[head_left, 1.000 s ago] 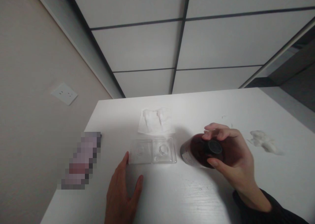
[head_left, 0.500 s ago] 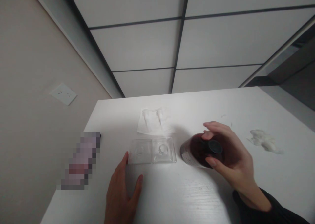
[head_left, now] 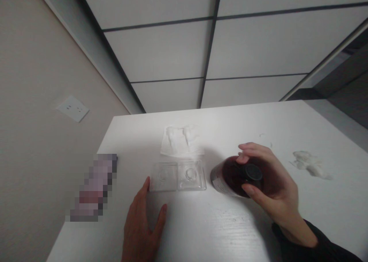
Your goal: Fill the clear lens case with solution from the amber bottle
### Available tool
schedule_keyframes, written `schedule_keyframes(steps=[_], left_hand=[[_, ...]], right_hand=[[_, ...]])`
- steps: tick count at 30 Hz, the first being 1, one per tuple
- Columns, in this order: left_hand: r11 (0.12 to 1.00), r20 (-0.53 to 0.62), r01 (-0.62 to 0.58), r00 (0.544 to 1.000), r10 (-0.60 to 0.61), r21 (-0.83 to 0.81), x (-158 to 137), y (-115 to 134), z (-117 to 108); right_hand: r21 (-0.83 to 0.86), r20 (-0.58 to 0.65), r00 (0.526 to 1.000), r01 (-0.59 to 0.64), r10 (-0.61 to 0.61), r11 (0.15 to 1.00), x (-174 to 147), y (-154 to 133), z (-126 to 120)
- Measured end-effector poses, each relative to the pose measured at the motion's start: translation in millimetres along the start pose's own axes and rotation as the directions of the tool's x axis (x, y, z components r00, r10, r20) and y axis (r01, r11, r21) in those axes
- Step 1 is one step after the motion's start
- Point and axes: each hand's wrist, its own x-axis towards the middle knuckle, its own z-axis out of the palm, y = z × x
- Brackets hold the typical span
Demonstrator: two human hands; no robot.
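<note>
A dark reddish-brown bottle (head_left: 238,173) with a black cap (head_left: 253,172) and a pale label leans towards me on the right. My right hand (head_left: 276,181) curls around its upper part, thumb on the near side and fingers on the far side. Left of the bottle lies a clear plastic hinged case (head_left: 163,183), opened flat, with a small round clear form (head_left: 191,173) in its right half. My left hand (head_left: 143,219) rests by the case's left edge, thumb and fingers apart and holding nothing; its index fingertip is at or touching the case's corner.
Behind the case, two small white elongated things (head_left: 186,136) lie on a white tissue (head_left: 178,149). A crumpled whitish wad (head_left: 309,164) sits at the right of the white table (head_left: 224,231). A blurred-out pinkish rectangle (head_left: 96,185) lies near the left edge, beside a wall with a socket (head_left: 73,108).
Almost everything stays in place. The bottle's cap and my right hand have shifted very slightly to the right.
</note>
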Motion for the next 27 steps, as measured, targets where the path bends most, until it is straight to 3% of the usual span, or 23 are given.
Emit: schedule_keyframes(steps=[3,9,12,15,17,20,22,24,27], left_hand=[[1.0,-0.017,0.01,1.0,-0.01,-0.01,0,0,0],[0.999,0.041,0.035,0.999,-0.034,-0.025,-1,-2,-1],[0.999,0.011,0.026,1.0,-0.026,-0.025,-1,-1,0],[1.0,0.006,0.015,1.0,-0.015,-0.013,-1,-1,0],[1.0,0.023,0.007,1.0,-0.007,-0.005,-2,-1,-1],[1.0,0.032,0.014,0.999,-0.014,0.002,-3,-2,-2],[1.0,0.041,0.013,0.999,-0.013,0.01,-3,-3,-3],[1.0,0.049,0.004,0.999,-0.005,0.019,-3,-5,-3],[1.0,0.053,0.001,0.999,-0.002,0.018,-3,-7,-2]], right_hand=[[0.102,-0.049,0.998,-0.031,0.036,0.994,0,0,1],[0.042,-0.021,0.999,0.036,-0.035,0.998,-5,-1,-1],[0.114,-0.161,0.986,-0.022,0.04,0.993,-8,0,0],[0.219,-0.34,0.93,-0.066,0.139,0.973,-3,1,-5],[0.189,-0.365,0.915,-0.106,0.17,0.976,7,4,-13],[-0.081,-0.159,0.966,-0.217,0.202,0.973,26,18,-29],[-0.301,0.05,0.986,-0.136,0.158,0.944,36,36,-37],[-0.416,0.172,0.976,-0.054,0.137,0.908,41,56,-40],[-0.491,0.271,0.936,-0.068,0.226,0.869,37,81,-34]])
